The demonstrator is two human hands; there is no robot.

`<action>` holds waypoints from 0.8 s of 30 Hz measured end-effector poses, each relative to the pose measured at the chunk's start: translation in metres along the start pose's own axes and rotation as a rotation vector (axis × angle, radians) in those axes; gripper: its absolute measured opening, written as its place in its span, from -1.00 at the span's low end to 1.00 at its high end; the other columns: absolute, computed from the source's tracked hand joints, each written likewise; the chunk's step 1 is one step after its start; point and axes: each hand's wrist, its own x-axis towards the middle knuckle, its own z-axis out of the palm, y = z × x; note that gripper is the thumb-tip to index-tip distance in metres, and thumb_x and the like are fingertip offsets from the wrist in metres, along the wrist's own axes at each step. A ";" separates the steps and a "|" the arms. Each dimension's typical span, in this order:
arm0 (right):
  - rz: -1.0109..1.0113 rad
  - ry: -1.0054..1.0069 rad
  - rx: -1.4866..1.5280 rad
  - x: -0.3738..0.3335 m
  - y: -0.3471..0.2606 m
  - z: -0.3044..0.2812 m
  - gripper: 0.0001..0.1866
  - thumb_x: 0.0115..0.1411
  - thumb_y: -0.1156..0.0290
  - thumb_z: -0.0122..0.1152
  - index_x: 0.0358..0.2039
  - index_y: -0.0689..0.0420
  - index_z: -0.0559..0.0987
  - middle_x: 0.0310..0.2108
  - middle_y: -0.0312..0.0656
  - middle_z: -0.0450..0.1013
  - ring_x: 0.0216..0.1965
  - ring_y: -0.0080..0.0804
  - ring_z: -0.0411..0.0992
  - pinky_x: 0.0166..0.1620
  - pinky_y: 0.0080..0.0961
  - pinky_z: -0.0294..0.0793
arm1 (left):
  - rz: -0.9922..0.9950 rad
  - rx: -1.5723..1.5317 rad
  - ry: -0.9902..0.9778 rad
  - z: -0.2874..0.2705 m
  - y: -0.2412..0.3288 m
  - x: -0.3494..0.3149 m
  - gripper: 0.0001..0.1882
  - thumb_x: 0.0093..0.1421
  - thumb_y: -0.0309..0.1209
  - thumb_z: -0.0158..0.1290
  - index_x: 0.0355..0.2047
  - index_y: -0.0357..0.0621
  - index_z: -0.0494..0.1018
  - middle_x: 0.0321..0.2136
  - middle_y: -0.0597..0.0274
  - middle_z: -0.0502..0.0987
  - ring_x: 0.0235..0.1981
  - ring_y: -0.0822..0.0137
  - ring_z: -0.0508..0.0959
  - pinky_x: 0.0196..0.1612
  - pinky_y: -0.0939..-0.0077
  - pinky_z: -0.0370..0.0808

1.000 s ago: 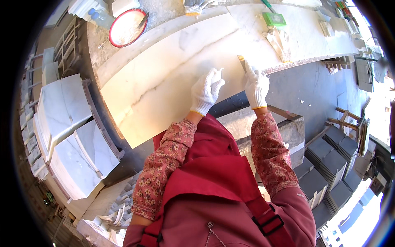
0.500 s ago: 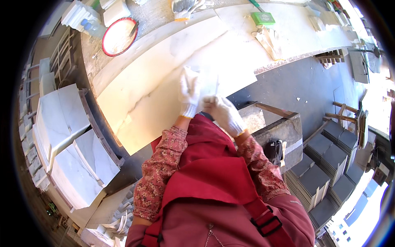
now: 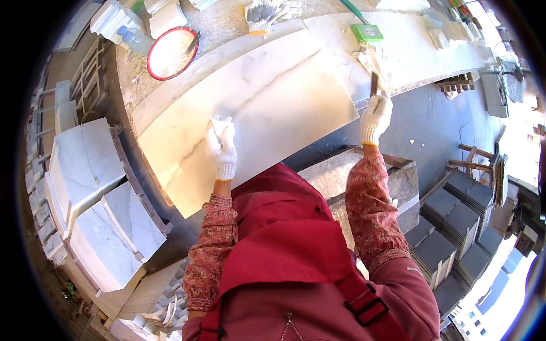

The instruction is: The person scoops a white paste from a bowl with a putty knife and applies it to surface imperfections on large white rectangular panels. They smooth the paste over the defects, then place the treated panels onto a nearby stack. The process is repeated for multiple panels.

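Observation:
A large marble-look slab (image 3: 284, 102), pale with a grey-brown vein, lies on the worktable in front of me. Over its near left part is my left hand (image 3: 220, 149), in a white knit glove, its fingers curled together. Whatever those fingers hold, if anything, blends into the white glove. Past the slab's right corner, my right hand (image 3: 376, 118), gloved alike, grips a short, dark flat-bladed tool (image 3: 374, 84) that points away from me. Close beyond it, a loose pale glove (image 3: 372, 59) rests on the table.
At the far left stands a red-rimmed bowl (image 3: 169, 54) of white paste, with a spatula in it, beside a plastic bottle (image 3: 133, 38). A green box (image 3: 367, 32) and grey-palmed gloves (image 3: 263, 14) lie farther back. Slab stacks (image 3: 108, 227) flank me left, grey tile stacks (image 3: 441, 227) right.
My hands have moved apart from near each other over the slab: the left toward the left and nearer me, the right out past the slab's right corner. The dark tool now shows clearly.

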 end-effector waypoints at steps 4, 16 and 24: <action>-0.334 -0.563 0.011 -0.054 -0.054 -0.029 -0.98 0.15 0.48 0.17 -0.38 0.09 0.55 0.14 0.12 0.42 0.19 0.25 0.28 0.27 0.04 0.20 | -0.018 -0.028 0.041 0.002 -0.010 -0.003 -0.54 0.30 -0.49 0.06 0.18 -0.38 0.28 0.03 0.04 0.49 0.00 0.26 0.56 0.11 0.43 0.44; -0.428 -0.878 -0.079 -0.093 -0.117 -0.029 -0.89 0.16 0.40 0.17 -0.34 0.14 0.57 0.27 0.31 0.22 0.35 0.29 0.10 0.38 0.08 0.00 | 0.070 0.063 0.015 0.000 0.001 -0.004 -0.58 0.32 -0.48 0.07 0.14 -0.36 0.31 -0.13 0.06 0.58 -0.05 0.30 0.57 0.10 0.43 0.45; 0.081 -0.996 0.486 -0.051 -0.183 0.024 -0.86 0.30 0.36 0.11 -0.23 0.13 0.55 -0.41 -0.13 0.58 -0.42 -0.23 0.51 -0.28 -0.41 0.48 | -0.052 -0.001 -0.029 0.000 0.024 -0.007 -0.56 0.37 -0.47 -0.03 0.20 -0.38 0.21 -0.09 0.09 0.54 -0.14 0.40 0.52 0.02 0.54 0.47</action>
